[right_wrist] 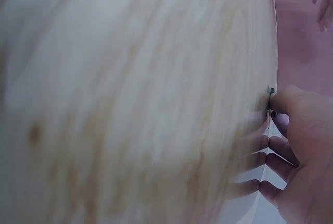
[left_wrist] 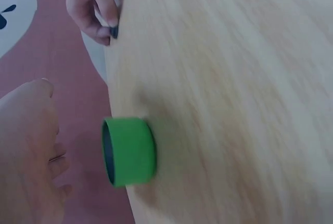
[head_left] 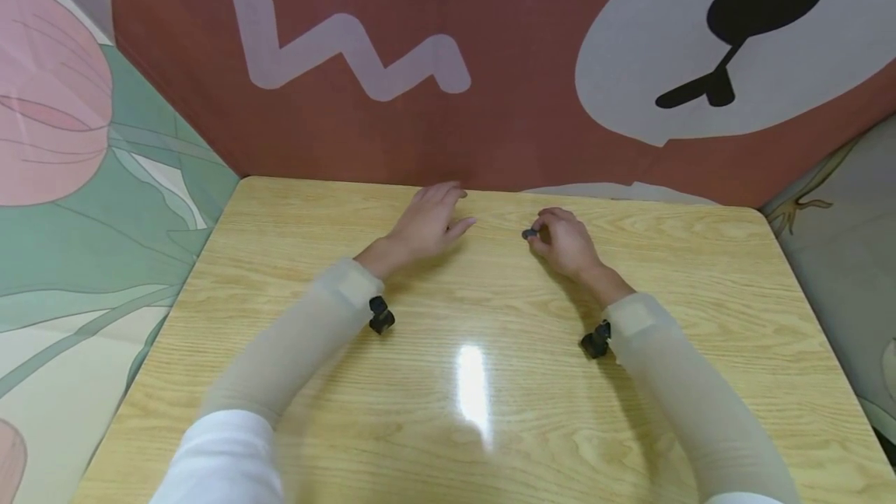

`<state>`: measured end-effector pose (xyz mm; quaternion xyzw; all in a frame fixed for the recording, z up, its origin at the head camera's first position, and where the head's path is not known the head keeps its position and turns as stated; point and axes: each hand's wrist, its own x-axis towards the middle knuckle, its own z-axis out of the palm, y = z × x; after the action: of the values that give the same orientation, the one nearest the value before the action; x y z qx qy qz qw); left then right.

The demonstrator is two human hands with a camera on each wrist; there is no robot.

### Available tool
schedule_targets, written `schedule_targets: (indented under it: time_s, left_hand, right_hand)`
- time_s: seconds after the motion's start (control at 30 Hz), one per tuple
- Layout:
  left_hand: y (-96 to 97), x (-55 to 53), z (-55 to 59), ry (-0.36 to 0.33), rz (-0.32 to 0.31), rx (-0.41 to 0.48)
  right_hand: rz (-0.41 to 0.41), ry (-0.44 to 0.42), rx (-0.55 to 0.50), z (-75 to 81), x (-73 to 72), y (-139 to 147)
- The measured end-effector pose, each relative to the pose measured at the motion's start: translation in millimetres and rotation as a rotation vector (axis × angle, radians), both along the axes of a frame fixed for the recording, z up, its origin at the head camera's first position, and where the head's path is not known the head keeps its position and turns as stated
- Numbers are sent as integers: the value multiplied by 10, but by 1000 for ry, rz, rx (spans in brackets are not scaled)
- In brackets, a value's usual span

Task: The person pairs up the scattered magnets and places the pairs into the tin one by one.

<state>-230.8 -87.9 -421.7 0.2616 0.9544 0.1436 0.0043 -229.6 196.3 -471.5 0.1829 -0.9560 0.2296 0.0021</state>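
My right hand (head_left: 565, 246) is low over the far part of the table, pinching a small dark piece (head_left: 528, 234) between thumb and fingertips. In the right wrist view its other fingertips are right at the tabletop. My left hand (head_left: 428, 225) is held out to the left with its fingers loosely extended and nothing in them. Beside that hand, the left wrist view has a short green cup (left_wrist: 133, 151) with a dark inside, standing on the table with its open end up. From the head camera the left hand hides this cup.
The wooden table (head_left: 490, 294) ends in a straight far edge just beyond both hands. Behind it rises a red-brown cloth wall (head_left: 518, 99), with patterned cloth at the left and right. A small black camera (head_left: 381, 315) is on the left wrist, another (head_left: 596, 341) on the right.
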Motion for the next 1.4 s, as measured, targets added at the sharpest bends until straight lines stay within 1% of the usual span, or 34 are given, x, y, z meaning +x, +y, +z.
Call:
schedule_targets:
  time_s: [0.23, 0.37, 0.5, 0.67, 0.83, 1.07, 1.4]
  left_hand:
    - [-222, 6, -87, -23, 9, 27]
    - [-314, 13, -119, -70, 25, 26]
    - [-381, 18, -161, -113, 26, 20]
    - [-421, 47, -201, -134, 15, 22]
    - [-449, 86, -257, -170, 19, 30]
    - [-495, 96, -356, -179, 35, 2]
    - [-497, 111, -391, -195, 51, -1]
  right_hand:
    - [3, 13, 7, 0, 3, -6]
    - [6, 18, 13, 9, 8, -6]
    - [8, 7, 18, 7, 8, -2]
    - [7, -11, 29, -3, 12, 2]
    - [11, -2, 33, -6, 13, 6]
    - [7, -21, 33, 10, 20, -1]
    - [12, -15, 31, 10, 20, 4]
